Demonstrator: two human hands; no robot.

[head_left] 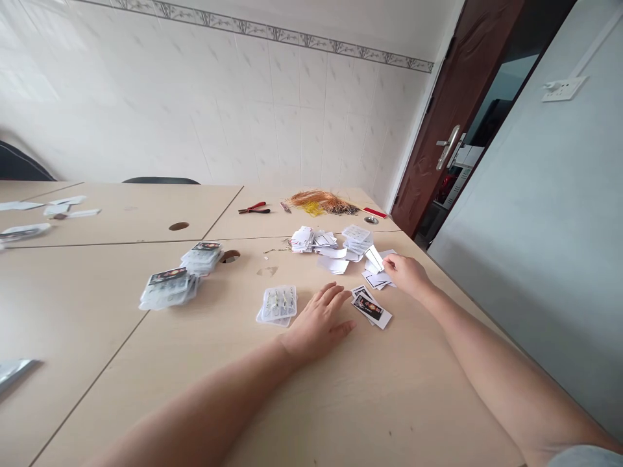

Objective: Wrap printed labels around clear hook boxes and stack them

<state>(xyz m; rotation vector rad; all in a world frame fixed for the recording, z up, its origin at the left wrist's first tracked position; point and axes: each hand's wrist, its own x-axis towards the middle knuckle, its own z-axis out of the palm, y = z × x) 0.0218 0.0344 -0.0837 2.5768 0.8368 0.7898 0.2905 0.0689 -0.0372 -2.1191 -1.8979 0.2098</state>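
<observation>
My left hand (pixel 321 322) rests on the table with its fingers stretched out, holding nothing. Just left of it lie clear plastic cases (pixel 279 303) with small metal pieces inside. To its right are a few cards with a dark printed picture (pixel 370 308). My right hand (pixel 405 272) is closed, its fingertips pinching a white card (pixel 374 258) that stands tilted above other white cards (pixel 378 279). Further back sit stacks of white cards (pixel 302 240) and a pile of clear cases (pixel 357 237).
Two piles of filled cases with dark printed cards (pixel 170 287) stand at left, near a round table hole (pixel 230 256). Along the back lie red-handled pliers (pixel 254 208) and a bundle of orange strands (pixel 318 198). A wall (pixel 545 214) borders the table's right side.
</observation>
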